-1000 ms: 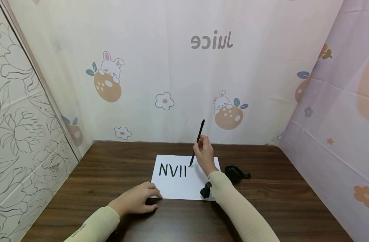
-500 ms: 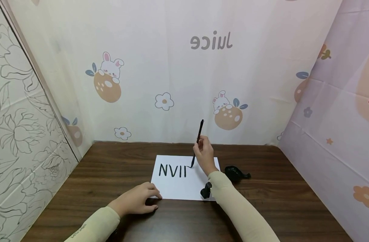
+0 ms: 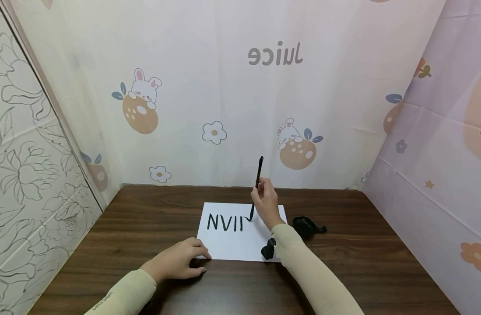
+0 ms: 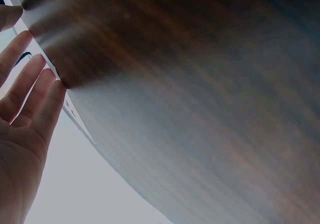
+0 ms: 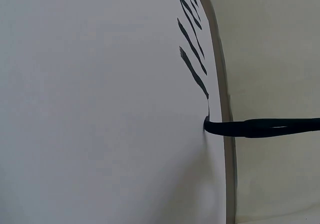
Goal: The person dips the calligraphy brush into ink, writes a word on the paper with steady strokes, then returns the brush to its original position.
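My right hand (image 3: 267, 202) pinches a slim black ink brush (image 3: 260, 169), held nearly upright with its handle leaning slightly right. The dark tip of the brush (image 5: 220, 128) touches the white sheet of paper (image 3: 228, 245). Black painted strokes (image 3: 224, 222) reading like "NVI" and a further curving stroke run across the paper's upper half. At the sheet's lower left corner rests my left hand (image 3: 181, 259), fingers extended and fingertips on the paper's edge. In the left wrist view those fingers (image 4: 47, 109) are spread and hold nothing.
A dark, glossy rounded object with a short neck (image 3: 306, 226) lies right of the paper. A black wrist device (image 3: 268, 248) sits at my right cuff. The brown wooden table (image 3: 362, 262) meets a printed curtain (image 3: 220, 87) at the back.
The brush tip has moved a little right and downward, drawing a short curve after the last upright stroke. The brush handle has tipped slightly left. My left hand stays in place.
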Demonstrator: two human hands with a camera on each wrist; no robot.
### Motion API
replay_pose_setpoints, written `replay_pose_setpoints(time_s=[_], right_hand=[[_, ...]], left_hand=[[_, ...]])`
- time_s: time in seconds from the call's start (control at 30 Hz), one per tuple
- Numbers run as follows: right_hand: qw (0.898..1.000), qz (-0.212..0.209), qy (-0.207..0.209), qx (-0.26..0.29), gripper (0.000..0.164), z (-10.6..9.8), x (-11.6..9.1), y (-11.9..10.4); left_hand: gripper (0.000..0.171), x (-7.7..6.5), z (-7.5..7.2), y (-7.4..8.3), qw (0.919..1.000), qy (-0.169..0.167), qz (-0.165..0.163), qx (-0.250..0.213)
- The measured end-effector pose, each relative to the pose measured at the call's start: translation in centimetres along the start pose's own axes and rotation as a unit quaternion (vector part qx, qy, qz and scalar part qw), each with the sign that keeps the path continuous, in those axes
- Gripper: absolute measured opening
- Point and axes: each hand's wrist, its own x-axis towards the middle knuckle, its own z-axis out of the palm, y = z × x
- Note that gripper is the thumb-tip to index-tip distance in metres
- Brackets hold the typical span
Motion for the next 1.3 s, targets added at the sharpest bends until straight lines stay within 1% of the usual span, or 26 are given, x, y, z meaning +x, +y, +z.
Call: replay_pose_setpoints(time_s=[0.47,0.8,1.07,1.3], right_hand=[[1.000,0.003,-0.008,0.001,0.018,0.11,-0.07,-0.08],[1.000,-0.007,-0.016,0.006,0.019,0.27,-0.11,-0.22],[0.999,0.005,-0.030,0.015,0.019,0.31,-0.19,-0.67],[0.999,-0.005,-0.038,0.010,0.019,0.50,-0.19,-0.75]], left_hand=[[0.020,-0.04,-0.11,0.08,0.9999,-0.009,-0.011,-0.001],[0.021,-0.01,0.03,-0.04,0.9999,-0.008,-0.009,-0.001],[0.020,0.16,-0.27,0.19,0.9999,-0.009,-0.006,-0.006],[0.020,0.21,-0.29,0.24,0.9999,-0.009,-0.004,-0.004]])
